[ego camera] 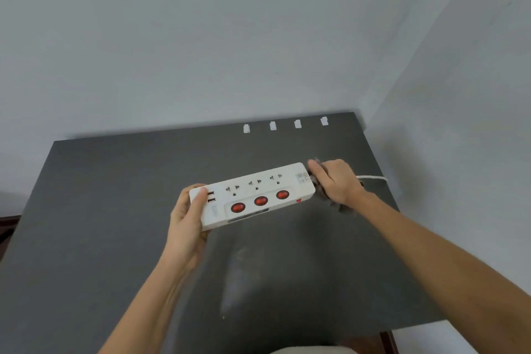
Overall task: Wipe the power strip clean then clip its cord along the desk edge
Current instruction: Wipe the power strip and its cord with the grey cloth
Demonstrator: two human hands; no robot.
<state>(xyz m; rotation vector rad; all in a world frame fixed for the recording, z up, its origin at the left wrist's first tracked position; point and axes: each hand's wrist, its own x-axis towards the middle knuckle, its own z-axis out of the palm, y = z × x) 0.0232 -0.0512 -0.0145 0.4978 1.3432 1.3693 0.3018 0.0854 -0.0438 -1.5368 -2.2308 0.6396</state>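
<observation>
A: Fingers status? Left hand (188, 218) first.

B: Left fingers are wrapped round the near-left end of the power strip (253, 195); thumb (199, 198) is laid on the top face beside the USB ports (211, 197), the rest are curled underneath and mostly hidden. Firm grip, hand closed on the body.

A: Right hand (336, 181)?

B: Fingers are closed on a dark grey cloth (330, 195), bunched and pressed against the far-right end of the strip. Only scraps of the cloth are seen below and beside the palm; how much is held cannot be told.

A: Strip orientation?

B: Held between both hands over the dark desk (100, 224), middle of the top; contact with the surface cannot be judged. Long axis runs left-near to right-far, slightly tilted up to the right. Socket face is turned up, three sockets in the far row, three red switches (261, 200) in the near row.

A: Cord?

B: White cord (373, 178) is seen emerging behind the right hand, heading to the desk's right edge; its exit from the strip is covered by the hand and cloth. Four white clips (272, 125) are lined along the far edge by the wall, well apart from the cord. Label print on the strip is too small to read.
</observation>
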